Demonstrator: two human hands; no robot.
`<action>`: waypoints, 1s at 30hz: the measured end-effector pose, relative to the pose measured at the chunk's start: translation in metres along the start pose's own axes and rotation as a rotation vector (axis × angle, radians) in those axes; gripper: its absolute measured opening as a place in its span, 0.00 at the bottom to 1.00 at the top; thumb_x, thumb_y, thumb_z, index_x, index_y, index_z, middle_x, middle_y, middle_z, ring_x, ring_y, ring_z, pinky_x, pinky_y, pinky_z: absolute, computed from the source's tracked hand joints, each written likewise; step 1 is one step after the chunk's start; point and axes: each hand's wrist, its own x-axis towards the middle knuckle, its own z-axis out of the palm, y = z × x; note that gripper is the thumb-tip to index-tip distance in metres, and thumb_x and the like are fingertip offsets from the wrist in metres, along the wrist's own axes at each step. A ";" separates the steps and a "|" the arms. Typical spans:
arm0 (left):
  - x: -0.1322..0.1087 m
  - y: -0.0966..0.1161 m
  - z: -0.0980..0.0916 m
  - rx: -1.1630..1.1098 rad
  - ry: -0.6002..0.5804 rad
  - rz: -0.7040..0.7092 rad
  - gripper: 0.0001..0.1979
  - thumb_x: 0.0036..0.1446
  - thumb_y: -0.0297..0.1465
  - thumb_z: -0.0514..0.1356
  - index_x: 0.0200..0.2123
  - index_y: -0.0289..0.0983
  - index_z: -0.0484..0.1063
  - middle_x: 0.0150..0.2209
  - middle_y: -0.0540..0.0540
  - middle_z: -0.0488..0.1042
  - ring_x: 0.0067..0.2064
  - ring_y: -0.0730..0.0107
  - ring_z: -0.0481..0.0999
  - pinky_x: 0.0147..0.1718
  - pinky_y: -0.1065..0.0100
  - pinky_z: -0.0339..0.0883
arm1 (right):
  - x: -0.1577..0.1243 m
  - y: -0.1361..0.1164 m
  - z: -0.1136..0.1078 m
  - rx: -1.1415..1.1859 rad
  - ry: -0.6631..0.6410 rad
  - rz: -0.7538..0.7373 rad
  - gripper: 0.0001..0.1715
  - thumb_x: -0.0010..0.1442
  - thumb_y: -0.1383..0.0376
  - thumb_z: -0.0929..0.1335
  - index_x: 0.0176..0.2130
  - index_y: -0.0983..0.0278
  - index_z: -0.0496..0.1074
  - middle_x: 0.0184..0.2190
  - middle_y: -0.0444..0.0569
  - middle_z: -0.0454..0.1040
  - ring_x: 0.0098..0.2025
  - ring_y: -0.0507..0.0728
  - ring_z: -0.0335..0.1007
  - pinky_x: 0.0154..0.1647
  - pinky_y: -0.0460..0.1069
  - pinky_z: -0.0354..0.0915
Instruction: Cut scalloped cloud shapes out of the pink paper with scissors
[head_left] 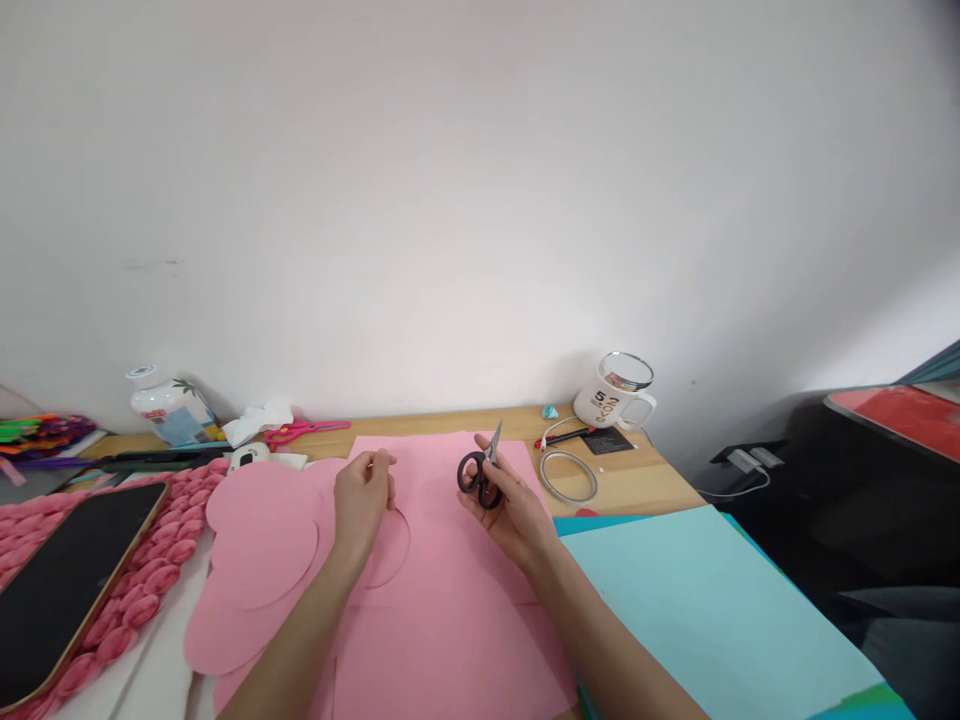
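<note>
My right hand (514,505) is closed around a small pair of scissors (484,475) with black handles, blades pointing up. My left hand (365,495) is held to the left of it with the fingers curled in; what they grip, if anything, I cannot make out. Just below its fingertips a round pink paper piece (390,555) shows as a curved edge. Under both hands lie pink paper sheets (450,640). Cloud-shaped pink paper cutouts (259,540) are stacked to the left, partly behind my left forearm.
Pale blue sheets (697,610) lie at the right. Behind are a white mug (613,392), a coiled cable (568,477) and pink scissors (304,432). At left, a phone (71,590) rests on a pink braided mat (161,560), with a white bottle (171,408) behind.
</note>
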 end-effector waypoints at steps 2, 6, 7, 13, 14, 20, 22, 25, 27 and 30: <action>0.002 -0.002 -0.003 0.164 0.032 0.050 0.05 0.48 0.31 0.57 0.25 0.38 0.71 0.18 0.49 0.67 0.24 0.63 0.69 0.30 0.63 0.63 | 0.003 0.003 -0.004 0.042 0.035 0.012 0.25 0.49 0.67 0.72 0.48 0.57 0.69 0.27 0.40 0.72 0.31 0.50 0.69 0.39 0.52 0.68; 0.012 -0.007 -0.009 0.367 0.113 0.079 0.15 0.49 0.27 0.57 0.43 0.35 0.70 0.41 0.36 0.71 0.50 0.45 0.65 0.50 0.48 0.51 | 0.007 0.007 -0.009 0.099 0.141 0.077 0.21 0.49 0.69 0.72 0.45 0.59 0.70 0.25 0.41 0.72 0.31 0.51 0.69 0.44 0.58 0.67; 0.014 -0.008 -0.010 0.390 0.117 0.067 0.17 0.49 0.27 0.56 0.45 0.33 0.69 0.45 0.33 0.70 0.52 0.42 0.63 0.51 0.46 0.49 | 0.008 0.008 -0.009 0.106 0.164 0.095 0.19 0.50 0.69 0.71 0.43 0.61 0.71 0.24 0.42 0.71 0.31 0.51 0.69 0.45 0.58 0.66; 0.023 -0.012 -0.016 0.292 0.150 -0.058 0.28 0.49 0.33 0.60 0.55 0.36 0.60 0.51 0.33 0.66 0.49 0.50 0.70 0.48 0.49 0.59 | 0.009 0.009 -0.002 0.076 0.168 0.097 0.14 0.56 0.58 0.67 0.39 0.65 0.71 0.22 0.44 0.71 0.26 0.52 0.68 0.38 0.56 0.69; 0.024 -0.012 -0.018 0.240 0.164 -0.091 0.31 0.48 0.35 0.61 0.56 0.36 0.57 0.51 0.34 0.67 0.47 0.52 0.71 0.47 0.52 0.61 | 0.009 0.009 -0.001 0.073 0.160 0.091 0.16 0.57 0.56 0.65 0.41 0.65 0.70 0.22 0.45 0.71 0.25 0.53 0.68 0.37 0.55 0.69; 0.026 -0.006 -0.022 -0.103 -0.032 -0.314 0.24 0.42 0.32 0.66 0.43 0.29 0.70 0.36 0.36 0.76 0.34 0.61 0.77 0.32 0.63 0.71 | 0.010 0.007 0.000 0.114 0.089 0.140 0.16 0.58 0.66 0.60 0.47 0.66 0.64 0.31 0.53 0.76 0.29 0.55 0.72 0.34 0.54 0.68; 0.023 -0.001 -0.022 -0.177 -0.172 -0.370 0.18 0.37 0.29 0.69 0.34 0.28 0.74 0.31 0.36 0.78 0.29 0.61 0.76 0.28 0.63 0.71 | 0.009 0.006 -0.001 0.106 0.001 0.123 0.19 0.55 0.70 0.62 0.48 0.66 0.63 0.34 0.54 0.77 0.32 0.56 0.73 0.37 0.54 0.67; 0.013 0.009 -0.021 -0.238 -0.336 -0.389 0.19 0.32 0.29 0.71 0.32 0.29 0.75 0.29 0.37 0.79 0.28 0.61 0.77 0.26 0.64 0.72 | 0.004 0.005 0.000 0.090 -0.136 0.087 0.22 0.54 0.71 0.65 0.50 0.65 0.63 0.38 0.55 0.76 0.37 0.57 0.72 0.39 0.55 0.67; 0.006 0.015 -0.019 -0.275 -0.423 -0.353 0.20 0.36 0.32 0.70 0.35 0.30 0.75 0.33 0.37 0.79 0.32 0.59 0.78 0.27 0.66 0.72 | 0.001 0.004 0.001 0.085 -0.196 0.067 0.21 0.56 0.67 0.67 0.50 0.64 0.65 0.38 0.54 0.76 0.37 0.56 0.72 0.37 0.53 0.67; 0.000 0.019 -0.016 -0.363 -0.548 -0.270 0.21 0.44 0.36 0.67 0.41 0.31 0.73 0.38 0.37 0.79 0.37 0.57 0.78 0.29 0.66 0.73 | -0.003 0.003 0.001 0.070 -0.245 0.062 0.18 0.55 0.62 0.70 0.46 0.63 0.69 0.32 0.50 0.76 0.33 0.53 0.71 0.33 0.49 0.67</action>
